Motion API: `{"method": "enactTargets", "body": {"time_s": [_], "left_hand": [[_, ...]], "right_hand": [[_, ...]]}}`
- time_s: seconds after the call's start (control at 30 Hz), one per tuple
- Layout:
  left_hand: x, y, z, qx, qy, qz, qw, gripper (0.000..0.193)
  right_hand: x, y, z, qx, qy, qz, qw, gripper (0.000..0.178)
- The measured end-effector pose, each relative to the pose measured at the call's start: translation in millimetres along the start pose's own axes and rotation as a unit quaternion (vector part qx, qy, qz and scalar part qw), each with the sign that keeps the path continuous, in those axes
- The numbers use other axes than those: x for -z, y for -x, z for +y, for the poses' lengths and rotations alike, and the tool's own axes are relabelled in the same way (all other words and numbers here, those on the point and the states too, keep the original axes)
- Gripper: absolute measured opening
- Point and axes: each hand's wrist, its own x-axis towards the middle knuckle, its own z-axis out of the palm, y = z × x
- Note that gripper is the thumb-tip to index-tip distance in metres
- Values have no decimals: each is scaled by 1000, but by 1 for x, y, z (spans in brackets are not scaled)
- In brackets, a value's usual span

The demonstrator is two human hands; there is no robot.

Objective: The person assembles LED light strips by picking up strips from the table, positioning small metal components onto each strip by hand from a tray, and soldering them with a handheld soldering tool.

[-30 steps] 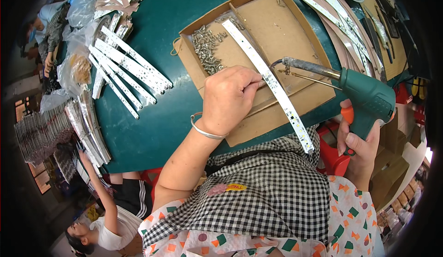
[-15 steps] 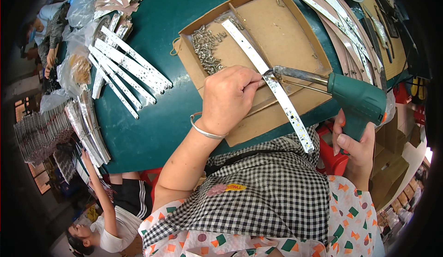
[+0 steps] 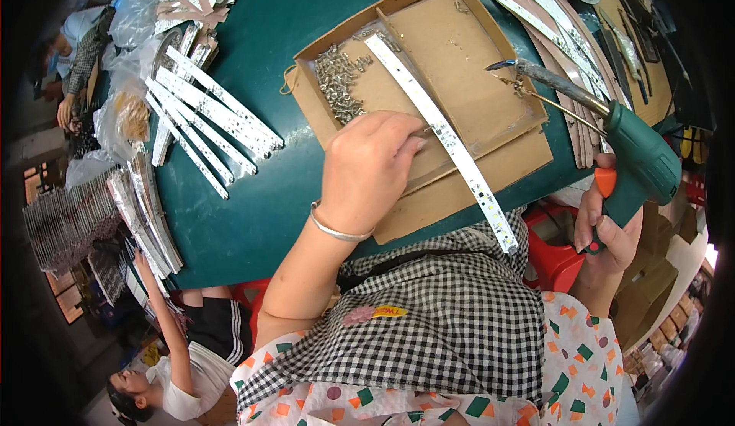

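Note:
A long white LED circuit strip (image 3: 461,158) lies slantwise across the cardboard tray, its near end jutting over the tray's front edge. Beside the strip's middle, my left hand (image 3: 367,164) has thumb and forefinger pinched. Whatever sits between those fingertips is too small to make out. My right hand (image 3: 612,235) grips the handle of a green soldering gun (image 3: 649,154) with an orange trigger. Its tip is raised over the tray's right side, apart from the strip. A thin solder feed tube runs beneath the barrel.
The divided cardboard tray (image 3: 496,32) holds a heap of small metal parts (image 3: 337,81) at its left. Several white strips (image 3: 210,104) lie to the left, and another stack (image 3: 566,28) lies at right. Two other people are at the left; a red stool (image 3: 553,250) stands close by.
The soldering gun has come off the strip and moved right and upward with my right hand. My left hand has drawn back slightly to the left, fingers still pinched.

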Motion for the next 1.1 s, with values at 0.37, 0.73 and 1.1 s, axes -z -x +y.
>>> {"method": "enactTargets", "body": {"time_s": [0.37,0.73,1.1], "left_hand": [[1,14,55,-144,36,-87,985,21],[23,18,65,-237,-54,-142,960,24],[126,9,-72,-97,-283,-41,953,26]], "right_hand": [[8,-8,-4,105,95,42,989,78],[36,-6,5,177,227,86,954,70],[71,2,7,195,298,203,912,56]]}}
